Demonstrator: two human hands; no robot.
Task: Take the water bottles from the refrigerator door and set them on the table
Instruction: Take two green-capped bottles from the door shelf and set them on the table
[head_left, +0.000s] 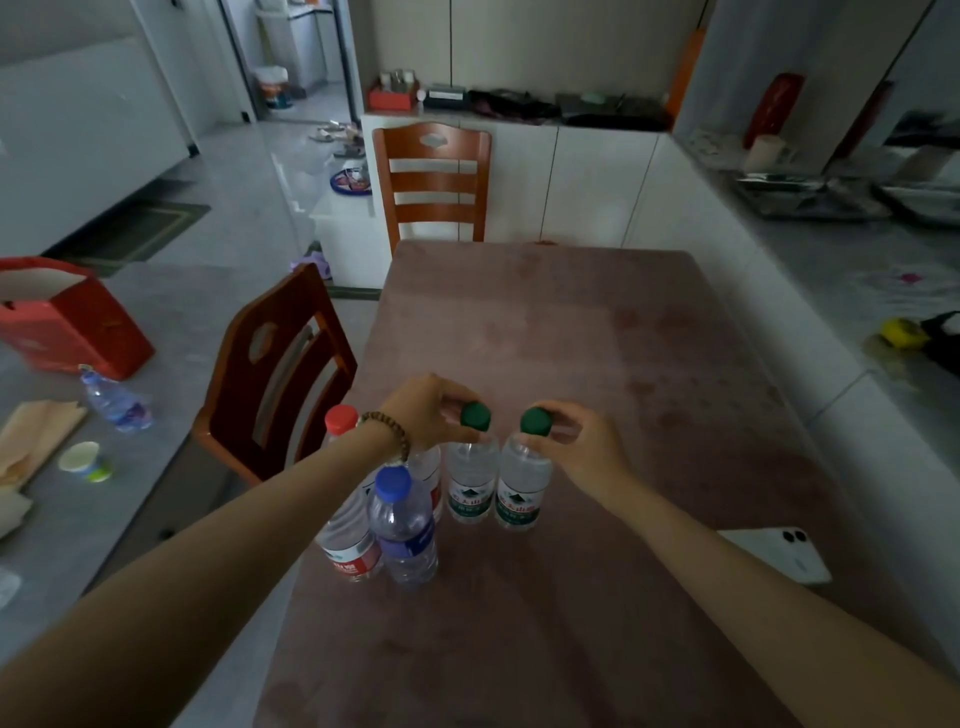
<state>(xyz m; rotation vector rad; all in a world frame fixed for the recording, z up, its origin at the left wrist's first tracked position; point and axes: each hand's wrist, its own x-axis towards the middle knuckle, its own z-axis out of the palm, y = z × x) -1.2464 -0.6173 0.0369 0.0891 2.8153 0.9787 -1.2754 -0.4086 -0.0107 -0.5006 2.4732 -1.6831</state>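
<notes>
Two green-capped bottles (493, 483) upright at frame centre on table (597, 364); left hand (423, 410), right hand (582, 441) each pinch a cap.

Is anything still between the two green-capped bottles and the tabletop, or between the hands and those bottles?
Nothing visible. Both green-capped bottles appear to stand upright on the table, side by side. The left hand and right hand grip them at the caps.

The table (597, 364) wears a dusty-pink cover with faint darker blotches, perhaps a printed motif; two bottles (470, 483) carry green caps and green-white labels; another (402, 525) has a blue cap and label; one (345, 540) a red cap, red-white label; the chairs (434, 182) are reddish-brown; the phone (779, 556) white.
</notes>
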